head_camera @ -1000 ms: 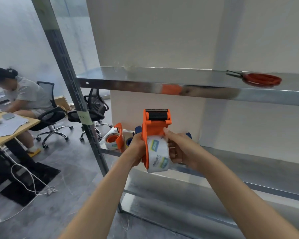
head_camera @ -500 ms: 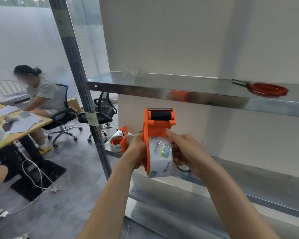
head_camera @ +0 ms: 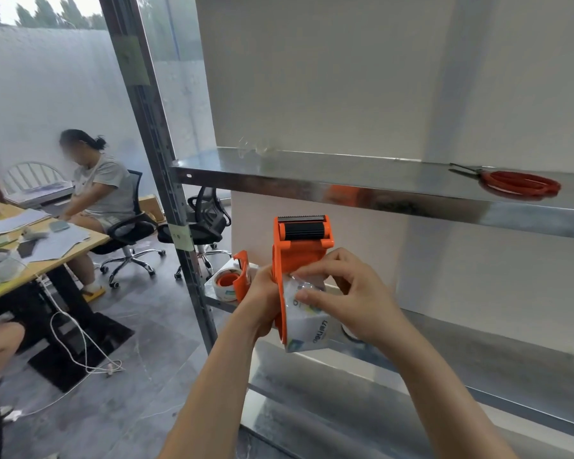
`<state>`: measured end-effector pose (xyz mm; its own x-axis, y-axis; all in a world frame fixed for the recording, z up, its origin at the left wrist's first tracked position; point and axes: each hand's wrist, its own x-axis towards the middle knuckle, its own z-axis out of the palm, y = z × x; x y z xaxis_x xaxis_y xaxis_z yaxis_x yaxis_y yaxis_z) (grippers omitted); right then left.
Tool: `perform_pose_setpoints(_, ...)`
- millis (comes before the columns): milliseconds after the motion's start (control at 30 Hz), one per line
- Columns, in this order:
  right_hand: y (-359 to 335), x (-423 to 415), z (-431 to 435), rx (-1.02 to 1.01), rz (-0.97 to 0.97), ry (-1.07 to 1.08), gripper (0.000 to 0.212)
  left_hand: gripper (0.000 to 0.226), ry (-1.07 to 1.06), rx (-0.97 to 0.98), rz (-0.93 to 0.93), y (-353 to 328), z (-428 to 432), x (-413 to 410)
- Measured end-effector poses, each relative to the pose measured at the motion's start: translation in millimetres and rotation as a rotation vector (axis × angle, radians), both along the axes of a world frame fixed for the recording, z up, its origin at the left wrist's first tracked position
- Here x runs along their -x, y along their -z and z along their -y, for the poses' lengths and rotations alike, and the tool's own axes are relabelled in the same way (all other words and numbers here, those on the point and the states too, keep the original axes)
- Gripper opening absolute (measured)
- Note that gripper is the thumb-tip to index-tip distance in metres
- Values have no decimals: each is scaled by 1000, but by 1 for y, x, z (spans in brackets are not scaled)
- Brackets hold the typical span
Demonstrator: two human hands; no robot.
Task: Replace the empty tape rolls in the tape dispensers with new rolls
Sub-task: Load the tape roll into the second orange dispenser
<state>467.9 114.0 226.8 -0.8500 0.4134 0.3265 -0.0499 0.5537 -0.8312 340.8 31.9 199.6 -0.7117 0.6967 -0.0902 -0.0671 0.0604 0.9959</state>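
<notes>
Steel shelf rack: behind. Orange plastic tape dispenser: mid-air, roller at 12 o'clock; left hand gripped its 9 o'clock side. Clear printed tape roll: seated inside; right hand pinched its film. Step prob. threading; next: feed end over roller.

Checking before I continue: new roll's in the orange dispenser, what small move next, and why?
Probably draw the loose end up over the black roller, which looks bare: the right hand pinches crinkled film off the tape roll, and the left hand grips the dispenser.
</notes>
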Motion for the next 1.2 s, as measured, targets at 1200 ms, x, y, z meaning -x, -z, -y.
perform_pose_setpoints(1200,9,7,10,-220,-575,306,10,60,285,-225,242,18,-9,-11)
